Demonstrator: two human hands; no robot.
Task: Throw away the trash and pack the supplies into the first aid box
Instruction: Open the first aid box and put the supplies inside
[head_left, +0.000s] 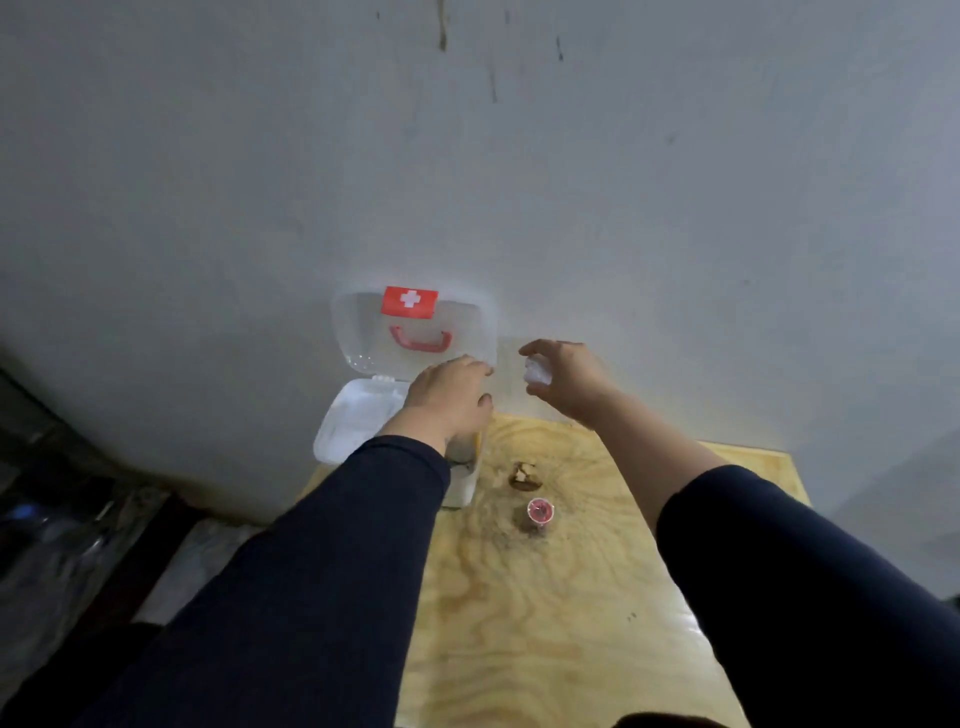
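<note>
- A first aid box (358, 415) of clear and white plastic stands open at the far left corner of the table (545, 597), its lid (415, 332) raised against the grey wall with a red cross label and a red handle showing through. It looks light and stiff, likely to slide if pushed; the rim or the handle seem the surest places to take hold.
- The left hand (449, 395) reaches over the box's right half, fingers curled down. Whether it grips anything cannot be told, since the hand and dark sleeve cover that part of the box and its contents.
- Just right of the box, the right hand (566, 376) closes around a small white wad (537, 371), held in the air above the table's far edge. It appears soft, crumpled and nearly weightless, so a loose pinch should do; whether it is gauze, tissue or wrapping is unclear.
- Right of the box and nearer the camera, a brown scrap (524, 475) lies on the table, too blurred to identify.
- Nearer still, a small red-capped bottle (540, 512) stands upright, seen from above. It is probably rigid and smooth, best taken around the cap.
- No trash bin is in view.
</note>
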